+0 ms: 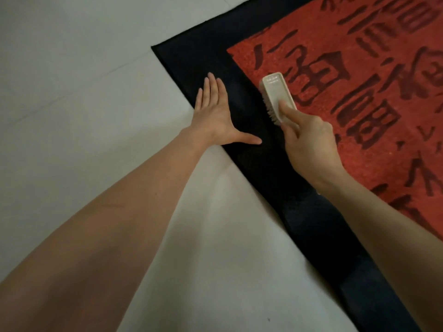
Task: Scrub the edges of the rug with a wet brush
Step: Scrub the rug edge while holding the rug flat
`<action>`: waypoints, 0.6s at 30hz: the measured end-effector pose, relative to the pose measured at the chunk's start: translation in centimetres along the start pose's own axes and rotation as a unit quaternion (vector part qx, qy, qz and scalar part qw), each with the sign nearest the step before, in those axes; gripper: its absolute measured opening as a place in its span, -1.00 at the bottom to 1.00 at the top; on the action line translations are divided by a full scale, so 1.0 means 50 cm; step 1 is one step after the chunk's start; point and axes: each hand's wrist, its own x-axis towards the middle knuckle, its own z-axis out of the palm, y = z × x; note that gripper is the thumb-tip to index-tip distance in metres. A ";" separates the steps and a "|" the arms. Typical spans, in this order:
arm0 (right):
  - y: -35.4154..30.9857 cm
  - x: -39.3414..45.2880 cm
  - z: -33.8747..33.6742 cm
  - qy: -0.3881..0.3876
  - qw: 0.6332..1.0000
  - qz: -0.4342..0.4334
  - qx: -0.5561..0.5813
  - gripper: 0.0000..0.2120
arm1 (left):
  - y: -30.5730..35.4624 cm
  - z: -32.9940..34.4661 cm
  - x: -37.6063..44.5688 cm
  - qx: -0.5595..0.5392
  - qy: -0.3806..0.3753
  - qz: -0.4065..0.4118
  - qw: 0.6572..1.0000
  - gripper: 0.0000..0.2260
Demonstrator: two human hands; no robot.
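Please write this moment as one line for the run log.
left hand: flat on rug border | right hand: grip on brush | brush: bristles on border

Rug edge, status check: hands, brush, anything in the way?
Left hand flat, pressing the rug at its dark border. Right hand grips brush, bristles on border by the red field. Nothing in the way.

Matt plastic brush point(278, 94), coarse-piled rug point(359, 92), smooth floor point(72, 68)
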 end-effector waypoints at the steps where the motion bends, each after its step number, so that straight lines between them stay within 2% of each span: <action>1: -0.001 -0.009 0.001 0.000 1.000 -0.007 -0.002 -0.60 | 0.002 -0.001 0.000 -0.004 0.004 -0.003 1.000 0.45; 5: -0.039 -0.008 0.037 -0.090 0.991 -0.069 -0.067 -0.69 | 0.003 0.002 -0.010 0.000 0.005 -0.030 1.000 0.45; 8: -0.103 0.109 0.080 -0.061 0.995 -0.027 -0.076 -0.68 | 0.005 0.000 -0.007 0.007 -0.009 -0.045 0.999 0.46; 10: -0.122 0.098 0.109 -0.061 0.995 -0.011 -0.075 -0.69 | 0.004 0.004 -0.005 0.019 0.004 -0.048 0.999 0.31; 12: -0.105 0.034 0.110 -0.078 0.990 -0.054 -0.101 -0.68 | 0.002 0.009 -0.006 0.011 0.011 -0.042 0.999 0.17; 14: -0.088 0.054 0.101 -0.074 0.987 -0.065 -0.128 -0.62 | 0.000 0.012 -0.021 0.007 0.007 -0.043 0.999 0.32; 16: -0.107 0.150 0.097 -0.063 0.990 -0.023 -0.122 -0.65 | 0.007 0.000 -0.020 0.007 -0.004 -0.044 0.999 0.46; 18: -0.132 0.150 0.120 -0.058 0.993 -0.008 -0.102 -0.71 | 0.007 0.002 -0.021 0.008 0.003 -0.055 0.998 0.38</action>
